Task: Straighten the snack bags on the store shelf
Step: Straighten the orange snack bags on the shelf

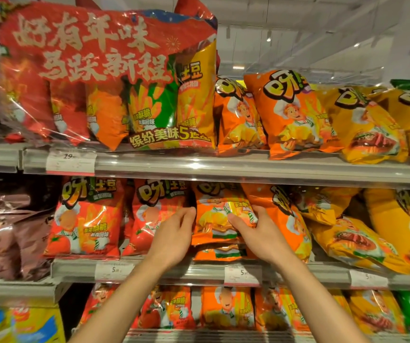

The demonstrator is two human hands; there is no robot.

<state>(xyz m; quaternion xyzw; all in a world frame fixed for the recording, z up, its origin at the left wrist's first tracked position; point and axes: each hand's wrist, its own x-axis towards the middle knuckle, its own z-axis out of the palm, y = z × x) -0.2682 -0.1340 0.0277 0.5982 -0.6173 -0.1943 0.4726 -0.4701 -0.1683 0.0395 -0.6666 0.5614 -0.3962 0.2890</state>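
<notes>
Centre frame, my left hand (pixel 174 233) rests loose beside the orange bag (pixel 217 219); my right hand (pixel 256 229) clamps it. Tugging could topple the leaning bag (pixel 288 219) right of it.

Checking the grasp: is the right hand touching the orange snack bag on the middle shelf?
Touching. The head view shows the right hand with its thumb and fingers pressed on the front of the orange snack bag.

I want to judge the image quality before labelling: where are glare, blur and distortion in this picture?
Head view: ceiling-light glare on the clear shelf edge strip and the big red multipack; brown bags at the left edge are smeared by blur; wide-angle bending tilts the shelves; both hands, left hand and right hand, look fairly sharp.
</notes>
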